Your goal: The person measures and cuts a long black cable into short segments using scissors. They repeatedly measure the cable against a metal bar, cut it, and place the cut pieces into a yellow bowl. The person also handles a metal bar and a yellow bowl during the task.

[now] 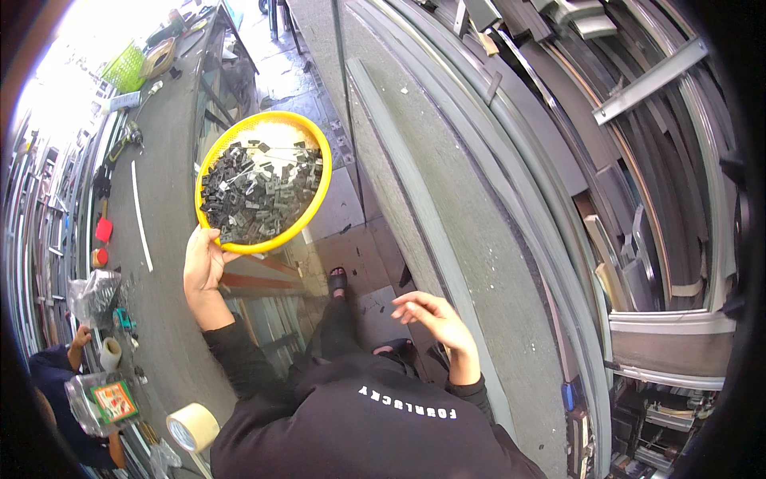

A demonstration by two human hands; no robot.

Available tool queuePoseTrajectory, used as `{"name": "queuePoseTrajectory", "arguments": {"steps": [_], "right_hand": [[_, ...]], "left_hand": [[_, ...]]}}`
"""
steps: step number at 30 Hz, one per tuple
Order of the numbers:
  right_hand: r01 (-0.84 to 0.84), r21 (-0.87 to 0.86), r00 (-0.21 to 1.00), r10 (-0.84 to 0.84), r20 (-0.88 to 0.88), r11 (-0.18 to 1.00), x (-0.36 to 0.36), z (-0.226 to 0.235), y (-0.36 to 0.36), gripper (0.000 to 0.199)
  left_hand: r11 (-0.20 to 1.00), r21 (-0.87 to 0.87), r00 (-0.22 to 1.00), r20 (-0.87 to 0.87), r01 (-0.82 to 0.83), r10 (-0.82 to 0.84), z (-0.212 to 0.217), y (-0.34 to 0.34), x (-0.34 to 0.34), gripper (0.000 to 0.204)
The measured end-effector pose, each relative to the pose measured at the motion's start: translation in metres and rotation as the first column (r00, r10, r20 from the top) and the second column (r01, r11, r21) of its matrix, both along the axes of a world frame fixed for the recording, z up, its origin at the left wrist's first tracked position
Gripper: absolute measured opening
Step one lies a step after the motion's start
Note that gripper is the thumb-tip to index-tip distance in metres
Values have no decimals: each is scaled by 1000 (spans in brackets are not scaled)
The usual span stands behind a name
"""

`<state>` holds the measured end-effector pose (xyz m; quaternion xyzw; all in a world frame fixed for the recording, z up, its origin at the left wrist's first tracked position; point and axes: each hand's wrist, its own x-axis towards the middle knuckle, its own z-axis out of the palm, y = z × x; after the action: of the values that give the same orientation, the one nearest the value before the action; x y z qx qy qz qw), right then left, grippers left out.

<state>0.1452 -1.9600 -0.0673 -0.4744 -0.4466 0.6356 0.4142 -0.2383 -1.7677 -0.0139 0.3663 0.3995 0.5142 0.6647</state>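
Note:
My left hand (203,259) grips the near rim of a round yellow sieve basket (318,152), held up over the edge of a grey workbench. Several small black plastic pieces (259,188) fill the basket. My right hand (435,319) hangs free at waist height with its fingers spread and curled, holding nothing, beside a long grey metal frame (423,184). My black sleeves and a sandalled foot (337,281) show below.
The grey workbench (167,160) on the left carries a tape roll (193,427), a red block (104,230), plastic bags, a green crate (125,68) and a long white strip. Another person's hand (81,335) rests at its left edge. Stacked metal profiles (630,160) fill the right side.

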Motion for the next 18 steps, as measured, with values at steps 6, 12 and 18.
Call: {"name": "queuePoseTrajectory", "arguments": {"steps": [6,12,18], "right_hand": [[-143,-28,982,138,-131,989,-96,-1,152,28],[175,37,984,-173,-50,984,-144,-2,317,28],[496,444,439,-657,613,746,-80,-25,414,43]], "left_hand": [[996,40,995,-61,-79,81,-3,141,-14,43],[995,69,996,-60,-68,72,4,273,-2,40],[1000,-14,997,-69,24,-25,-10,388,53,37]]}}
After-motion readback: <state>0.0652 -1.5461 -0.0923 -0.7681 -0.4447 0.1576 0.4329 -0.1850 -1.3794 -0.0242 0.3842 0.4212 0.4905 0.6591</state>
